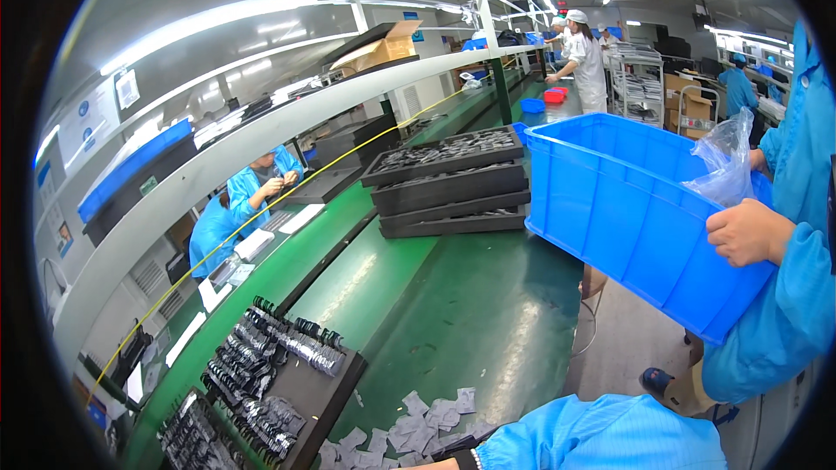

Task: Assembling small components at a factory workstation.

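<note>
Lying loose on green belt (453,313), grey pouches (409,422): flat scatter near lower frame edge, its long axis approx left-right, single pieces pointing every way. Right forearm (601,435) in blue sleeve reaches in just beside them; hand cut off by frame edge, so can't tell grip. Left of pouches, tray (326,387) of black parts, lengthwise along belt. Further up, stacked black trays (448,183). Co-worker's hand (749,231) grips rim of blue bin (627,209); clear bag (727,161) inside.

Head-height view along green workbench (453,313)
</note>
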`<action>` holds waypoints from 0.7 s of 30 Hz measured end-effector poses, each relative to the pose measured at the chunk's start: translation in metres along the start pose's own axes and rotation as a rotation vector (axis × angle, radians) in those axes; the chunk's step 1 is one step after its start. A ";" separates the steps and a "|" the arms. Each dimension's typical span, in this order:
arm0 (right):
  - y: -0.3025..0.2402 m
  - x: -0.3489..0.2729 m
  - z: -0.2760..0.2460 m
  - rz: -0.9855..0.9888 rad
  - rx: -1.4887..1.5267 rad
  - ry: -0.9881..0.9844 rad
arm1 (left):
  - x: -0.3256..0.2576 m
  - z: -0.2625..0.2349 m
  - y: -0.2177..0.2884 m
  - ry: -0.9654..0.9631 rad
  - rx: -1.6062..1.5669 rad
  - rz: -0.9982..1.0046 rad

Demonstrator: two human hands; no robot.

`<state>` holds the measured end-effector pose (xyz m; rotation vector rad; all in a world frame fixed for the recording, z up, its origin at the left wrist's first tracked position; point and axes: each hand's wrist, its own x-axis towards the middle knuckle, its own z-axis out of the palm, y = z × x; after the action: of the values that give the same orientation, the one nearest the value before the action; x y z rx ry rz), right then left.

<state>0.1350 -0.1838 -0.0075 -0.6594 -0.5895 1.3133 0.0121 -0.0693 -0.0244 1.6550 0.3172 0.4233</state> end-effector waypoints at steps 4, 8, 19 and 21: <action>-0.008 -0.002 0.009 0.016 -0.085 0.041 | -0.001 -0.009 -0.001 -0.109 -0.195 -0.087; -0.008 -0.002 0.010 0.017 -0.173 0.083 | -0.001 -0.005 0.028 -0.046 -0.031 -0.123; 0.001 0.007 0.010 -0.019 -0.174 0.133 | 0.003 -0.009 0.012 0.033 -0.286 -0.093; 0.002 0.008 0.012 -0.051 -0.172 0.136 | 0.004 -0.011 0.011 0.013 -0.361 -0.091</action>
<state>0.1262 -0.1745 0.0000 -0.8627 -0.6088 1.1690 0.0103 -0.0587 -0.0117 1.2808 0.3051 0.3975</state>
